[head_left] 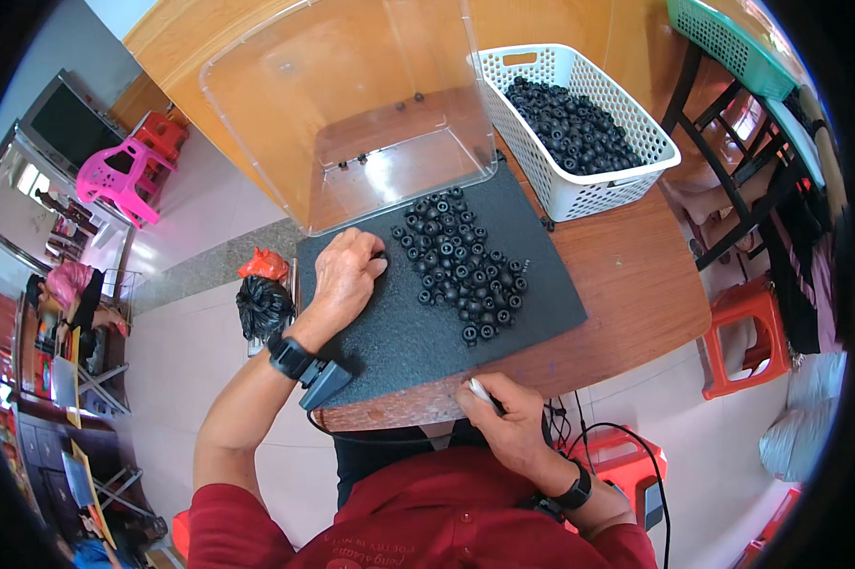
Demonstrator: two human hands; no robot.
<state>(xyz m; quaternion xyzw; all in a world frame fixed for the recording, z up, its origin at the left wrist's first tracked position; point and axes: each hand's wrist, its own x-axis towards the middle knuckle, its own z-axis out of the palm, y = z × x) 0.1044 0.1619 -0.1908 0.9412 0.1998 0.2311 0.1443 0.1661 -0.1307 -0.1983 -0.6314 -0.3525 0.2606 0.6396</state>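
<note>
My left hand (345, 273) is closed over the dark mat (380, 351), left of a pile of small round black pieces with hollow centres (461, 256). A bit of one black piece (381, 255) shows at its fingertips; most of it is hidden. Near the table's front edge, my right hand (510, 422) is wrapped round a pale, slim object (484, 392). Only its whitish end shows, so its kind cannot be made out.
A clear plastic bin (352, 104) holding a few black pieces stands at the mat's far edge. Beside it, a white perforated basket (589, 199) is heaped with more. Black and orange bags (264, 303) sit left of the table; a red stool (745, 332) stands right.
</note>
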